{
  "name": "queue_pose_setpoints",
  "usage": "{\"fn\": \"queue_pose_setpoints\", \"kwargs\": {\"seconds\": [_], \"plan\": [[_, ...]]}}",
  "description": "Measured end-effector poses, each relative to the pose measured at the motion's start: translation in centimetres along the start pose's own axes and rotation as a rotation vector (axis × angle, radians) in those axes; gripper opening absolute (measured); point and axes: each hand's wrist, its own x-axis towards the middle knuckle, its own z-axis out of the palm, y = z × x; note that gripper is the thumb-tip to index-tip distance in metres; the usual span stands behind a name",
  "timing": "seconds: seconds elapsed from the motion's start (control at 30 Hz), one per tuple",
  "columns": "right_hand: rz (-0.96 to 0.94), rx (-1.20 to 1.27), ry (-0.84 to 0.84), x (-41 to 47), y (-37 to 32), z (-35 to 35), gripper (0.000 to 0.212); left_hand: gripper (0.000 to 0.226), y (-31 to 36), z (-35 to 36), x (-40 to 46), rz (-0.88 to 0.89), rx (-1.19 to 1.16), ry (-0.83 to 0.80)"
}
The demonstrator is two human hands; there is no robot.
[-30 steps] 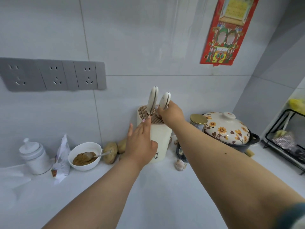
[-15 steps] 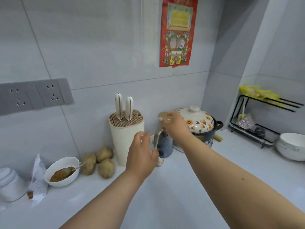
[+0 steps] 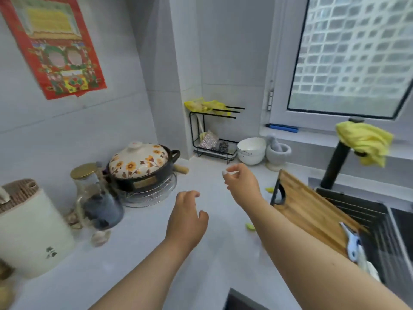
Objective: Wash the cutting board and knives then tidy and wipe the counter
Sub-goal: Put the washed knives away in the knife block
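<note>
Gleaming white counter (image 3: 223, 253), tiled walls (image 3: 125, 121)

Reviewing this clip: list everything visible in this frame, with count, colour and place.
knife block: 1, cream, far left
glass jars: 2, gold lid, beside block
clay pot: 1, floral lid, on wire trivet
black rack: 1, corner
white bowl: 1, beside rack
mortar: 1, grey, below window
cutting board: 1, wood, tilted at sink edge
yellow cloth: 1, on black faucet
poster: 1, red, wall
left hand: empty, above counter
right hand: empty, fingers loosely curled
</note>
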Motion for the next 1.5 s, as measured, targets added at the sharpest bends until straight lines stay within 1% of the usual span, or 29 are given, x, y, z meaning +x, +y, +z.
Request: {"fn": "queue_pose_setpoints", "kwargs": {"seconds": [0.1,0.2,0.3,0.37,0.47,0.53,0.6,0.63,0.73,0.77,0.83,0.9,1.1,1.2,1.37,1.5], "plan": [[0.092,-0.025,0.159,0.3,4.8,-6.7,0.014,0.042,3.9,4.7,0.0,0.057,-0.038,-0.100],[0.241,-0.105,0.296,-0.2,10.4,-13.4,0.012,0.041,7.3,9.1,-0.4,0.113,-0.058,-0.196],[0.463,-0.265,0.394,-1.2,16.0,-18.9,0.030,0.040,10.2,12.6,-0.8,0.135,-0.076,-0.260],[0.643,-0.400,0.373,-1.9,19.3,-21.5,0.042,0.040,11.6,14.4,-1.3,0.130,-0.086,-0.302],[0.883,-0.494,0.282,-2.8,23.2,-23.2,0.051,0.039,12.7,16.3,-2.0,0.140,-0.036,-0.317],[0.990,-0.522,0.223,-3.2,24.6,-23.5,0.063,0.038,13.2,17.0,-2.3,0.142,0.016,-0.269],[1.051,-0.555,0.177,-3.6,25.5,-23.7,0.072,0.035,13.6,17.5,-2.4,0.137,0.036,-0.231],[1.055,-0.551,0.156,-3.9,25.8,-23.7,0.072,0.034,13.8,17.6,-2.4,0.131,0.033,-0.225],[1.007,-0.487,0.136,-4.4,27.0,-23.7,0.057,0.032,14.2,18.1,-2.6,0.114,0.023,-0.222],[1.012,-0.473,0.131,-4.6,27.4,-23.8,0.056,0.032,14.3,18.3,-2.7,0.113,0.036,-0.224],[0.996,-0.442,0.166,-4.5,27.9,-24.0,0.058,0.032,14.6,18.6,-2.9,0.110,0.067,-0.225],[0.985,-0.398,0.208,-4.5,27.9,-24.2,0.065,0.032,14.8,18.7,-3.2,0.097,0.087,-0.220],[0.977,-0.326,0.224,-4.7,28.0,-24.6,0.073,0.032,15.5,18.9,-3.8,0.072,0.089,-0.189],[0.941,-0.317,0.207,-5.0,28.1,-24.8,0.077,0.030,15.8,19.1,-4.1,0.085,0.078,-0.171],[0.890,-0.289,0.107,-5.5,27.8,-25.4,0.089,0.027,16.1,19.5,-4.4,0.134,0.067,-0.143],[0.875,-0.273,0.058,-6.0,27.3,-25.7,0.084,0.027,16.4,19.7,-4.5,0.136,0.086,-0.181]]}}
